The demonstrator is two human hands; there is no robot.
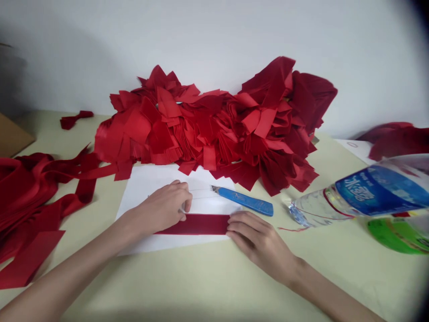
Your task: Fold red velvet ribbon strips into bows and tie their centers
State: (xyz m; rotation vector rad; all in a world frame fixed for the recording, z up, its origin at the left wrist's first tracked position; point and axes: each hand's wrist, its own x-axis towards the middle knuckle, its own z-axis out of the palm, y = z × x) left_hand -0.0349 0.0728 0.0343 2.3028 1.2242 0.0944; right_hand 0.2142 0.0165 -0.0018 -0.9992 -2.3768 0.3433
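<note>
A dark red ribbon strip (206,224) lies flat across a white sheet of paper (197,245) that has thin drawn lines. Over the strip's left part, my left hand (170,201) is closed with curled fingers. A small pale thing shows between those fingers, too small to name. At the strip's right end, my right hand (256,237) has its fingers pressed together on the ribbon. Just beyond the strip, a blue utility knife (246,200) rests partly on the paper, its blade end pointing left.
A large heap of cut red ribbon pieces (208,129) stands against the wall. Long loose red ribbon (36,188) lies at the left. A plastic bottle (368,190) lies on its side at the right, beside a green round item (395,235). More red fabric (402,139) sits behind.
</note>
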